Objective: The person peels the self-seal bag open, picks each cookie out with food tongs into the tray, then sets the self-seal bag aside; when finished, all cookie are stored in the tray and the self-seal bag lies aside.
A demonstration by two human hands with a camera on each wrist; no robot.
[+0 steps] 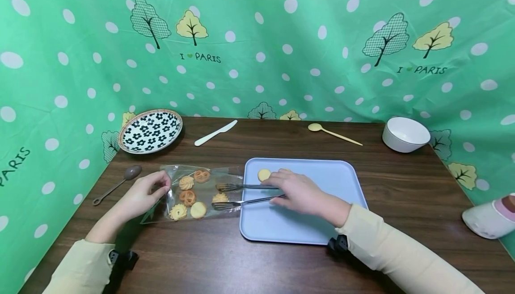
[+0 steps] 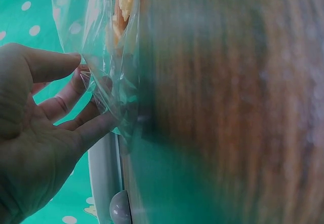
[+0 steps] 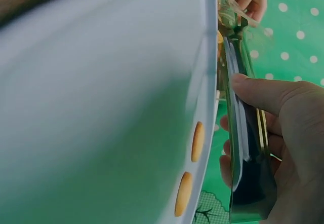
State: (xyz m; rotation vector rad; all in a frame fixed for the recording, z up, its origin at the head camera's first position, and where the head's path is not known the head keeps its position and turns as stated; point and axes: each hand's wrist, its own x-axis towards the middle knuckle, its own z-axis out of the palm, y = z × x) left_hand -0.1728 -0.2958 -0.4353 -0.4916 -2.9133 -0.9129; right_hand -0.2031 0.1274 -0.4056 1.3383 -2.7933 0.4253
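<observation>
A clear plastic bag [image 1: 207, 190] with several cookies in it lies left of the blue tray [image 1: 297, 231]. My left hand [image 1: 145, 195] pinches the bag's left end between thumb and fingertips; in the left wrist view the film [image 2: 104, 89] bunches at the fingers. My right hand [image 1: 299, 192], above the tray, grips metal tongs [image 1: 257, 186]. Their arms stand spread, with both tips reaching into the bag's right end on either side of a ridged cookie [image 1: 220, 198]. Two round cookies lie near the tray's far edge, the nearer one [image 1: 264, 174] in plain sight, the other partly behind the hand.
A flower-patterned plate [image 1: 150, 132], a white knife [image 1: 216, 133], a yellow spoon [image 1: 335, 134] and a white bowl [image 1: 406, 135] line the back. A brown spoon [image 1: 117, 184] lies at the left, and a white-and-pink container [image 1: 488, 218] at the right edge.
</observation>
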